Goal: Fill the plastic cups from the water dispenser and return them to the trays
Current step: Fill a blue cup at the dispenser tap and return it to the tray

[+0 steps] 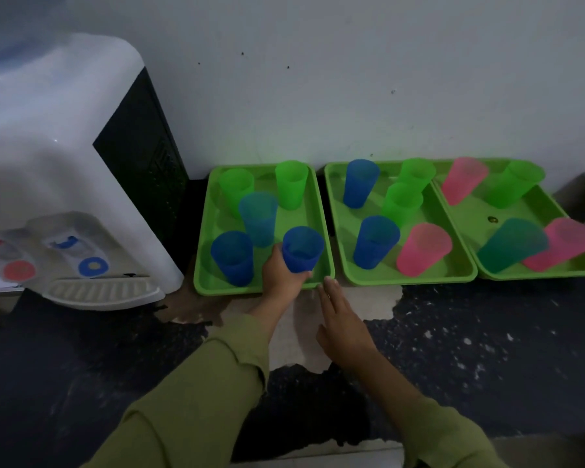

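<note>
Three green trays stand side by side against the wall: the left tray (206,278), the middle tray (352,278) and the right tray (541,204). My left hand (281,276) grips a dark blue cup (301,248) at the front right corner of the left tray. That tray also holds another dark blue cup (233,257), a light blue cup (259,217) and two green cups (237,189). My right hand (340,319) hovers open just in front of the left tray's front right corner. The white water dispenser (58,163) stands at the left with a blue tap (65,243).
The middle tray carries blue, green and pink cups (423,248); the right tray carries pink, green and teal cups (512,244). The dispenser's drip tray (105,293) juts out at the lower left. The dark speckled counter (487,349) has a pale worn patch near the trays.
</note>
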`<state>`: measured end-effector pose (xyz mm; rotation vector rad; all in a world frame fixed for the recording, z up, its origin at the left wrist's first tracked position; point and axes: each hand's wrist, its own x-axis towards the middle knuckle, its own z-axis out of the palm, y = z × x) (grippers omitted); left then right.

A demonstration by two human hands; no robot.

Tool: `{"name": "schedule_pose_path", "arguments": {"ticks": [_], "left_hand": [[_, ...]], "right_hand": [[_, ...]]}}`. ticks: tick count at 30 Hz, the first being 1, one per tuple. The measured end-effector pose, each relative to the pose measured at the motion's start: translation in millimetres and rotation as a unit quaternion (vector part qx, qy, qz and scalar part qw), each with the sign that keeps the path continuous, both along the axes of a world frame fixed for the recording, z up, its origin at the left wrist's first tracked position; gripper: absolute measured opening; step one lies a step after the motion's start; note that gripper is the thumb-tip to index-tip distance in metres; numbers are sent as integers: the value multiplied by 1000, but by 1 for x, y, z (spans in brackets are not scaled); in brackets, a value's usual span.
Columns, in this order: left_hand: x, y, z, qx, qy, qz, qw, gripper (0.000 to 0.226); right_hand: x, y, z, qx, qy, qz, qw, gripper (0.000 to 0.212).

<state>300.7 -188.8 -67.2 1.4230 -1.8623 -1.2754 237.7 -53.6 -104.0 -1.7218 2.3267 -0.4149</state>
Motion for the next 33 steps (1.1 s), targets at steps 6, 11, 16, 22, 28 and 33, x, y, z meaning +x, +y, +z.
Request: {"name": "schedule_pose_path", "arguments": {"ticks": [6,11,16,22,28,33], "left_hand": [[2,-3,-2,9,-8,-23,1000,61],[7,-6,-7,3,-15,-38,999,65],[30,1,-6,2,21,-42,999,59],[77,12,-1,-56,57,51,996,36],[102,-5,3,-118,34,151,981,52],[99,-27,2,-145,5,152,978,79]], "right_hand": [[1,-2,7,-2,2,-3,1000,72],[2,-2,12,26,-7,-1,1000,71],[7,-4,20,46,-11,-17,999,72],[28,-9,21,38,-1,-29,999,70],[41,-14,25,53,-7,-45,998,68],[38,-15,24,62,-12,-44,997,69]]}}
